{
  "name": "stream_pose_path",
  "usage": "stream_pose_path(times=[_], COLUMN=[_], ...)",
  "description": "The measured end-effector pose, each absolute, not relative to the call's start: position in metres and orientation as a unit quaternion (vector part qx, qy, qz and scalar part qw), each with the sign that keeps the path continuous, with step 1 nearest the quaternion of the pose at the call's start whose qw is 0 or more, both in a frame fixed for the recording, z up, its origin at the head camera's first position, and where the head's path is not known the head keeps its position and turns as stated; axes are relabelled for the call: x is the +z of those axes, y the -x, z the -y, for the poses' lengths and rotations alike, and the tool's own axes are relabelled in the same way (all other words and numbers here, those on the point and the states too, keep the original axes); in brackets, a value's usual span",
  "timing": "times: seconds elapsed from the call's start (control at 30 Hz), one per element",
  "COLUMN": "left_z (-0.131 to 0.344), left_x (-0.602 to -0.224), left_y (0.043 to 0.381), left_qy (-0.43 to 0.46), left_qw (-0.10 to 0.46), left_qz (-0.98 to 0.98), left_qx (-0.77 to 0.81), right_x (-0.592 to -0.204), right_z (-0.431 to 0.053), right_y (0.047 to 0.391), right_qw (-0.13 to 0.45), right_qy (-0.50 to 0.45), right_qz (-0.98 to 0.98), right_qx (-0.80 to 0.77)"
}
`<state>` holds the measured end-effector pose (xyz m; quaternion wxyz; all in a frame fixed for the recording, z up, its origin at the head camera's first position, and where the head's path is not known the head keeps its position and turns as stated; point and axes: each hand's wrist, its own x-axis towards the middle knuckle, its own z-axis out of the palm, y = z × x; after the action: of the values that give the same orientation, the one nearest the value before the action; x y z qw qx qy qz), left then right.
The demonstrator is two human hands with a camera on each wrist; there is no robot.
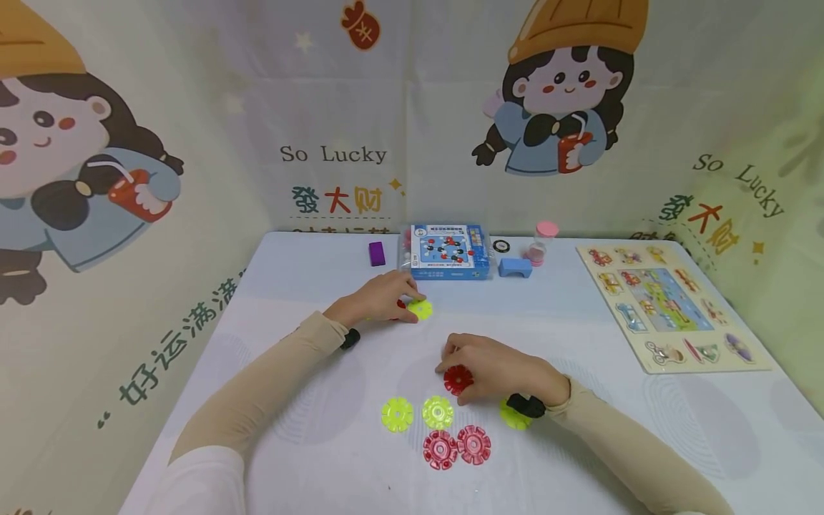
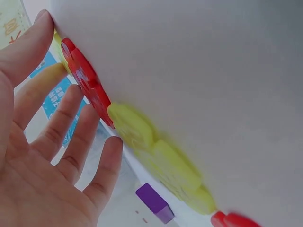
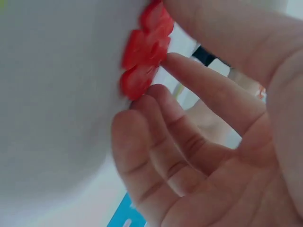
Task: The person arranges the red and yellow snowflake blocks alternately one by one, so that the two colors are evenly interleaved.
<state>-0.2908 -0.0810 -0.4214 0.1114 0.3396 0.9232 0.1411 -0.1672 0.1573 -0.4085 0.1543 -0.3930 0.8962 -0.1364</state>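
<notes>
At the far middle of the table my left hand (image 1: 380,297) pinches a yellow notched plastic disc (image 1: 421,310) by its edges, between thumb and index finger. In the left wrist view a red disc (image 2: 87,80) and a larger-looking yellow disc (image 2: 156,158) lie in line with it, below the spread fingers. My right hand (image 1: 498,365) holds a red notched disc (image 1: 458,380) between thumb and index finger, its other fingers bent beside it. Nearer me lie two yellow discs (image 1: 397,415) and two red discs (image 1: 473,445). Another yellow disc (image 1: 515,415) is partly hidden under the right wrist.
Along the back stand a purple block (image 1: 376,253), a blue boxed set (image 1: 450,254), a blue arch block (image 1: 515,268), a small black-and-white ring (image 1: 501,246) and a pink sand timer (image 1: 541,243). A picture puzzle board (image 1: 672,307) lies at the right. Printed cloth walls surround the table.
</notes>
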Motion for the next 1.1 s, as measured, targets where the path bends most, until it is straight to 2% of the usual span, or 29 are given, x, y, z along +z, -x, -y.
stream_pose_path(times=[0.23,0.73,0.87,1.0,1.1], left_z=[0.081,0.084,0.084,0.083,0.082], left_x=[-0.421,-0.423,-0.423,-0.422,-0.423], left_y=[0.29,0.291,0.291,0.291,0.291], left_qy=[-0.336,-0.339,-0.341,-0.348,-0.353], left_qw=[0.113,0.109,0.109,0.105,0.099], left_qz=[-0.925,-0.925,-0.924,-0.922,-0.92], left_qx=[0.139,0.132,0.131,0.134,0.137], right_x=[-0.414,-0.407,-0.409,-0.407,-0.405], right_z=[-0.163,-0.159,-0.161,-0.16,-0.157], right_y=[0.17,0.16,0.177,0.211,0.238], right_qw=[0.132,0.09,0.058,0.016,0.006], right_qy=[0.363,0.401,0.413,0.4,0.364], right_qz=[-0.912,-0.906,-0.9,-0.901,-0.915], right_qx=[-0.137,-0.103,-0.126,-0.17,-0.174])
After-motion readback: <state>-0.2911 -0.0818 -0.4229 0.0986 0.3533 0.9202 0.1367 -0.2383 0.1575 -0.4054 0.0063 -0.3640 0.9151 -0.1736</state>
